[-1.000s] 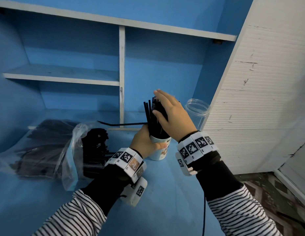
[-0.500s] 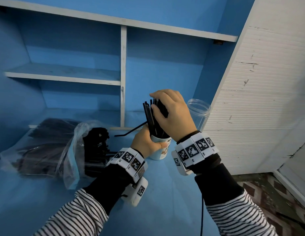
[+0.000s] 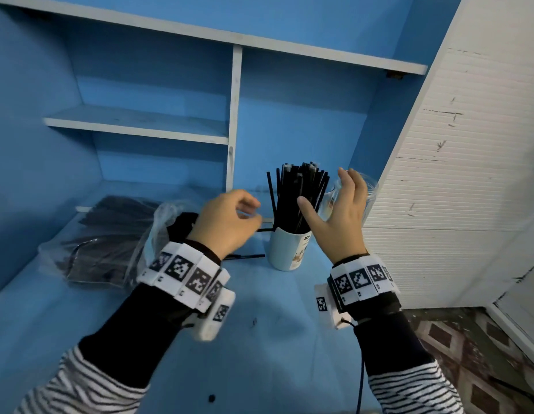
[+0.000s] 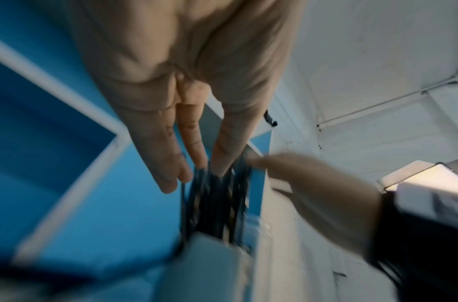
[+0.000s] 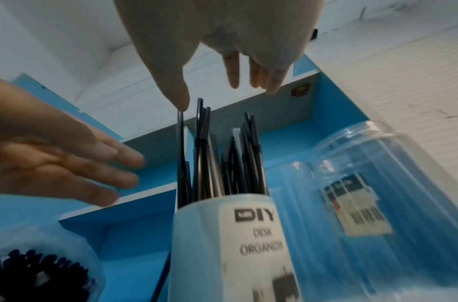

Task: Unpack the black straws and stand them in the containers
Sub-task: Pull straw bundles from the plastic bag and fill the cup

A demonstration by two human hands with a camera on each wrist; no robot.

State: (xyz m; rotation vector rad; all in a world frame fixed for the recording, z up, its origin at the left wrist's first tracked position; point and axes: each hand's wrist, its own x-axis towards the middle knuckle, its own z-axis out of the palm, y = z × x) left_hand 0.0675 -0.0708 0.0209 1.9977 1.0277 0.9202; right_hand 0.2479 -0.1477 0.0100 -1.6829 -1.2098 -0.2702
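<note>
A bundle of black straws (image 3: pixel 298 195) stands upright in a pale blue desk-organiser cup (image 3: pixel 285 249) on the blue counter. The same straws (image 5: pixel 217 159) and cup (image 5: pixel 238 241) fill the right wrist view. My left hand (image 3: pixel 230 219) hovers just left of the cup, fingers relaxed, holding nothing. To the right of the straws my right hand (image 3: pixel 340 210) is spread with straight fingers, also empty. Behind it stands an empty clear plastic jar (image 3: pixel 368 189). A clear bag (image 3: pixel 110 249) with more black straws lies at the left. Two loose straws (image 3: pixel 245 256) lie on the counter by the cup.
Blue shelving with white edges (image 3: pixel 234 130) rises behind the cup. A white panelled wall (image 3: pixel 457 174) closes the right side. The counter's front edge drops to a patterned floor (image 3: pixel 469 354) at the lower right.
Both hands have let go: the left came off the cup and moved left, the right lifted off the straw tops and opened to the right. The straws now stand alone in the cup.
</note>
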